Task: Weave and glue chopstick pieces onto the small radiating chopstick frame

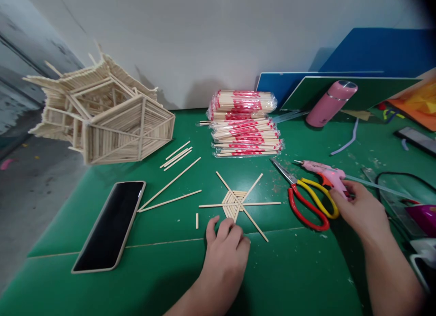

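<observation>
Near the middle of the green table lies a star-shaped frame of crossed wooden sticks (pixel 235 204), with shorter sticks fixed between its arms. My left hand (pixel 227 250) is at its lower edge, fingers curled down; whatever its fingertips hold is hidden. A short stick piece (pixel 196 221) lies just left of that hand. On the right, my right hand (pixel 361 207) is closed round the handle of a pink glue gun (pixel 327 171), whose nozzle points left. Scissors (pixel 308 198) with red and yellow handles lie between the frame and the glue gun.
A wooden stick model (pixel 116 120) stands at the back left, a black-screened phone (pixel 111 227) in front. Loose sticks (pixel 170 184) lie beside it. Wrapped stick bundles (pixel 245 125) and a pink bottle (pixel 332 103) are at the back. A dark cable (pixel 402 174) crosses the right side.
</observation>
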A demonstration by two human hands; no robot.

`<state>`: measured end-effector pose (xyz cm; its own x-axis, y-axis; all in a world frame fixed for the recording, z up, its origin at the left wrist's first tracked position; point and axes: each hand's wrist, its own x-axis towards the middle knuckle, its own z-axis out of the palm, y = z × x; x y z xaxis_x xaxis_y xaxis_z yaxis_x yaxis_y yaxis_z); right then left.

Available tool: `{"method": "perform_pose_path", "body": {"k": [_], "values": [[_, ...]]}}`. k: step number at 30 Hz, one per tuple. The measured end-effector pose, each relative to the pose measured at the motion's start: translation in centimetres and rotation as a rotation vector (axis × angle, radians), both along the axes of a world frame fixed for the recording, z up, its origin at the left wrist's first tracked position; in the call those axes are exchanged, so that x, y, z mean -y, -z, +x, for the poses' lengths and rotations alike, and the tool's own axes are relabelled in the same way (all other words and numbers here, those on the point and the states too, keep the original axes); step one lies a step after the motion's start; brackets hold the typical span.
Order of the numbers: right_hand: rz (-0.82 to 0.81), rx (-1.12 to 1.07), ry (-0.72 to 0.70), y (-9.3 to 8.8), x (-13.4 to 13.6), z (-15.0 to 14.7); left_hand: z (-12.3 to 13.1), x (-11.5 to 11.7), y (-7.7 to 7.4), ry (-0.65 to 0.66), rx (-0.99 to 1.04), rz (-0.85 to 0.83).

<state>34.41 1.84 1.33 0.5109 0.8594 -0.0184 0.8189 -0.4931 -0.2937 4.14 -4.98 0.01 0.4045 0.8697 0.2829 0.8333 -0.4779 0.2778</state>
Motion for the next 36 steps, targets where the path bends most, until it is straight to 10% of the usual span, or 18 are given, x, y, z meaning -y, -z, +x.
{"method": "perform_pose_path", "body": {"k": [17,23,36], "values": [[-0.082,0.005,0.068,-0.1,-0.6,-0.1,-0.1,0.0,-0.9,0.024,0.057,-0.01],[-0.059,-0.004,0.057,0.2,-0.5,0.1,-2.2,-0.4,-2.9,-0.178,0.115,0.029],[0.037,-0.002,0.03,0.7,-0.7,0.3,-6.8,-3.1,-3.2,-0.446,-0.47,-0.137]]}}
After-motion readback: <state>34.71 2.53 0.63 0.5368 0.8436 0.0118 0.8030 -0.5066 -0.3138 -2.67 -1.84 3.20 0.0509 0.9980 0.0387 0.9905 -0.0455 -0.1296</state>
